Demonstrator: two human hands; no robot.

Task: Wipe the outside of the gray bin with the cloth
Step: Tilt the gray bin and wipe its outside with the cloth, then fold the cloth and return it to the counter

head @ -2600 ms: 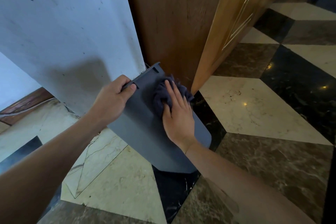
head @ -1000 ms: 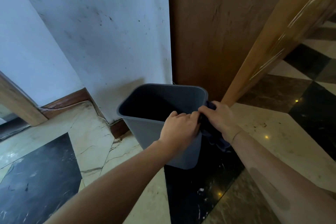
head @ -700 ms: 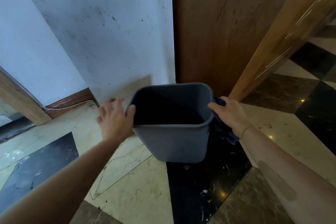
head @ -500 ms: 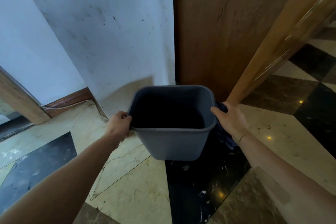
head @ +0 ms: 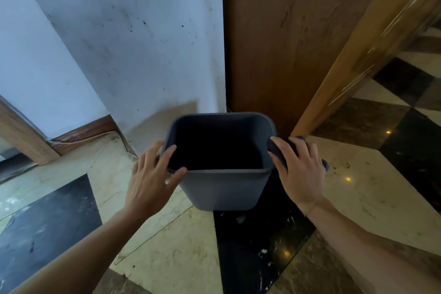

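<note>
While the left hand (head: 149,178) fingers spread at the gray bin (head: 223,186) rim, the right hand (head: 299,170) presses the cloth (head: 278,148) there.

1. Soft, even daylight is filling the scene; its source is lying outside the view.
2. Small glints are shining on the polished floor (head: 353,198).
3. The bin (head: 224,188) is casting a faint shadow on the wall (head: 133,50); its interior is reading near black.
4. Wide-angle distortion is bending and slanting lines near the edges.
5. The gilt door (head: 372,40) is looking slightly blurred.
</note>
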